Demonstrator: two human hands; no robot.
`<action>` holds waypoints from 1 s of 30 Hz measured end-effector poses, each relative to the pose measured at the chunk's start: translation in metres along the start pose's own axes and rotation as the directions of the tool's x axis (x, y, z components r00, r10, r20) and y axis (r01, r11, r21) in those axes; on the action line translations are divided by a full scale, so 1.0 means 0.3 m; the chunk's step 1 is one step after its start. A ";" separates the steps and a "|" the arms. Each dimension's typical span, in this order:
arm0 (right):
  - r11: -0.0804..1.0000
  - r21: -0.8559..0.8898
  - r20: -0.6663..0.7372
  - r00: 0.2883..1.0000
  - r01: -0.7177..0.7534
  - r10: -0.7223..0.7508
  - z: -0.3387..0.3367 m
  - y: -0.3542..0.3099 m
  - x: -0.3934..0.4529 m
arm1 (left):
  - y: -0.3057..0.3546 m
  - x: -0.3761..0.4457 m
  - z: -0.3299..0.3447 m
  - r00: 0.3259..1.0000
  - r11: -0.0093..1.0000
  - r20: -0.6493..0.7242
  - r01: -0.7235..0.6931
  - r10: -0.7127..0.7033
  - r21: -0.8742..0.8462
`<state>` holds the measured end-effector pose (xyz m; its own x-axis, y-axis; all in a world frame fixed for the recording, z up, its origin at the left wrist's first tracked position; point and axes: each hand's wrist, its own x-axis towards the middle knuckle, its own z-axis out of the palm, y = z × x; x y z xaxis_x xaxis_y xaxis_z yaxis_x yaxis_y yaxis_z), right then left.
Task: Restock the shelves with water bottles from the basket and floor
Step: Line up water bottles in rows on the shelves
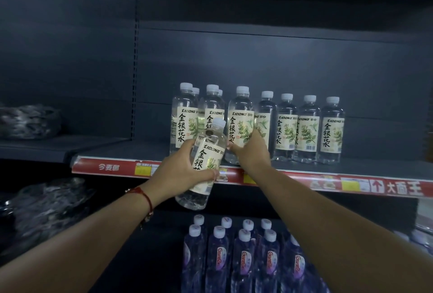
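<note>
My left hand [181, 170] grips a clear water bottle [206, 152] with a white cap and a cream label, held tilted in front of the shelf edge [112, 167]. My right hand [249, 152] wraps around the lower part of a standing bottle [240, 119] at the front of the shelf. Several matching bottles [307, 128] stand in a row on that dark shelf, some with a second bottle behind. The basket and the floor are out of view.
The red price strip [375, 186] runs along the shelf front. Below it stand several blue-labelled bottles [243, 257] with white caps. Dark crumpled plastic bundles [30, 121] lie on the left shelves. The shelf left of the bottle row is bare.
</note>
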<state>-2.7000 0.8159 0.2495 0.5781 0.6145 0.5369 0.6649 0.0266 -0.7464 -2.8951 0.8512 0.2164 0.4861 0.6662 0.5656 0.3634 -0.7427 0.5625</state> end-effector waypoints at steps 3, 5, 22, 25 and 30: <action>0.999 0.034 0.113 0.993 0.014 -0.018 -0.051 0.010 -0.035 | -0.001 -0.008 -0.009 1.000 0.999 0.013 0.012 -0.012 -0.046; 0.991 0.063 0.095 0.988 0.120 -0.126 -0.091 0.021 -0.101 | 0.008 -0.021 -0.011 1.000 0.992 0.011 0.017 -0.016 -0.127; 0.965 0.224 0.240 0.952 0.136 -0.189 -0.317 0.032 -0.314 | 0.338 -0.035 0.114 0.991 0.969 0.004 -0.130 0.134 -0.208; 0.977 0.182 0.193 0.970 0.113 -0.148 -0.343 0.056 -0.248 | 0.268 -0.026 0.135 0.972 0.954 0.053 -0.234 0.228 0.187; 0.984 0.128 0.106 0.984 0.126 -0.140 -0.343 0.060 -0.167 | 0.106 0.001 0.184 0.920 0.702 0.187 -0.384 0.344 0.599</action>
<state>-2.6683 0.7046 0.2494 0.4259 0.6849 0.5912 0.6664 0.2045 -0.7170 -2.8396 0.8241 0.2012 0.7207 0.3446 0.6015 0.5445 -0.8184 -0.1836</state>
